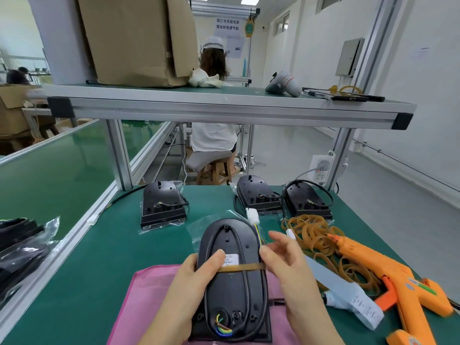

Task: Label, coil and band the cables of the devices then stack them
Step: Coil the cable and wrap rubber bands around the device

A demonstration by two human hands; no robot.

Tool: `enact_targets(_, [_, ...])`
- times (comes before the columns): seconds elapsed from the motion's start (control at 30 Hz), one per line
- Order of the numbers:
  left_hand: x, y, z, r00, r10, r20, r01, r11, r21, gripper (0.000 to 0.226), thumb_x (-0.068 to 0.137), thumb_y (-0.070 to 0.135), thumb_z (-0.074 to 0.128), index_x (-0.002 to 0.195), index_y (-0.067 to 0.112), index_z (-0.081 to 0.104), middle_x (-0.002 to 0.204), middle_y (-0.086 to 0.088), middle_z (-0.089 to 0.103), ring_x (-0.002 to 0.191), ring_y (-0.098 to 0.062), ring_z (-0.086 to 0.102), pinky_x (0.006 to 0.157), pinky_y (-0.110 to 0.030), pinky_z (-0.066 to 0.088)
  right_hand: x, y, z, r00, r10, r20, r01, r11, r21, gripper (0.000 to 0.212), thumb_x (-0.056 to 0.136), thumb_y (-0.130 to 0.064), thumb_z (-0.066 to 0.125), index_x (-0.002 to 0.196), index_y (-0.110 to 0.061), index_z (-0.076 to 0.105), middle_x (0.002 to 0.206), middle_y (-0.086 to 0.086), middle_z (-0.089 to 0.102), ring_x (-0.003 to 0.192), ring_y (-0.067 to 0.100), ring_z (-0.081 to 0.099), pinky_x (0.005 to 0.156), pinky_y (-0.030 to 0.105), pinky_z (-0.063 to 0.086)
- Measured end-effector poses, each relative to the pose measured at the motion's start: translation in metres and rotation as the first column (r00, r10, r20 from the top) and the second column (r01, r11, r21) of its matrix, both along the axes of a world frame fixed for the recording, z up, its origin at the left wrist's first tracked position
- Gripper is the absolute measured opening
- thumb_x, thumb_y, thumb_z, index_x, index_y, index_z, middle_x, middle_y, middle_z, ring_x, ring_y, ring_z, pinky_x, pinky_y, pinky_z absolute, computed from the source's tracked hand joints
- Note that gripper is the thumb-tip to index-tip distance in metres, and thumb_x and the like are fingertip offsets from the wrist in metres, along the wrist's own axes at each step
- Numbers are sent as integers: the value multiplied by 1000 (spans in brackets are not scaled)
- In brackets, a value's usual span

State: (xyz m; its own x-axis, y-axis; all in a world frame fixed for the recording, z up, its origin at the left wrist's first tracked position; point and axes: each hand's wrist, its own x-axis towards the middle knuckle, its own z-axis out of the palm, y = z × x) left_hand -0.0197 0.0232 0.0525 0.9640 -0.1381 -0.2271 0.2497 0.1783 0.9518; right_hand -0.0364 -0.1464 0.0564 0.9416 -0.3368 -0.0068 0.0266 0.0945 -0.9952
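Observation:
A black device lies back-up on a pink cloth, its black cable looped over the back. A tan rubber band crosses it over a white label. My left hand grips the device's left edge, thumb on the label. My right hand pinches the band at the right edge. The cable's white connector sticks up beyond the device. Three more black devices lie further back, at the left, the middle and the right.
A pile of rubber bands, an orange glue gun and a strip of labels lie to the right. Bagged black devices sit on the green conveyor at the left. An aluminium shelf spans overhead. A person sits beyond.

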Motion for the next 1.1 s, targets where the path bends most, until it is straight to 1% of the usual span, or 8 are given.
enact_targets(0.1, [-1,-2,-3,999,5,45,-10,994,105,41,74,41,77,103,15,64,87,-3,77,80,-21,74,67,-34,60,10,-8,16,999,-37,37,47,944,-326,11,79,-23,74,84,-20,64,77,-7,62,72,7,57,63,6,42])
enact_targets(0.23, [0,-4,-3,996,27,90,-43,983,177,32,78,34,77,100,16,63,84,-4,76,77,-22,74,67,-35,60,17,-16,30,998,39,-40,-54,836,-546,20,83,-28,71,73,-15,59,62,-10,52,52,-2,43,53,9,38])
enact_targets(0.47, [4,-3,-1,990,14,144,-55,956,288,26,77,31,78,94,18,63,74,3,74,65,-8,70,49,-15,48,21,-8,40,993,77,92,-9,811,-584,21,85,-25,67,67,-19,57,54,-13,52,53,0,43,57,20,39])
enact_targets(0.57, [5,-4,1,987,-19,159,-40,934,356,29,75,34,79,93,19,62,75,3,74,65,-7,69,52,-16,49,25,0,42,992,97,84,-18,752,-659,23,84,-28,67,65,-22,54,56,-8,50,56,5,43,60,29,40])
enact_targets(0.8, [12,-3,5,992,-61,110,16,930,368,50,57,54,74,93,22,63,78,4,75,70,-12,72,62,-27,58,32,2,30,983,1,184,136,669,-731,25,84,-35,64,65,-26,50,59,-7,48,60,7,45,57,27,37])
enact_targets(0.93, [23,3,7,991,-98,88,54,909,412,58,57,61,71,93,17,63,83,2,74,74,-14,72,68,-32,59,35,1,24,964,-8,267,207,657,-725,18,81,-32,70,85,-26,54,86,-14,49,85,10,48,77,27,40])
enact_targets(1.03, [29,9,9,990,-110,84,64,902,427,60,58,65,71,94,17,65,83,4,75,75,-12,72,71,-32,59,33,-8,24,978,-102,182,191,786,-588,61,74,-41,74,127,-24,47,119,-12,41,116,6,39,100,28,34])
enact_targets(1.1, [33,13,12,989,-110,95,60,905,422,60,59,65,71,95,17,66,85,3,76,77,-14,73,78,-36,59,27,-14,24,996,-83,-26,67,925,-375,87,69,-51,73,141,-20,37,138,-6,40,124,9,40,104,32,35])
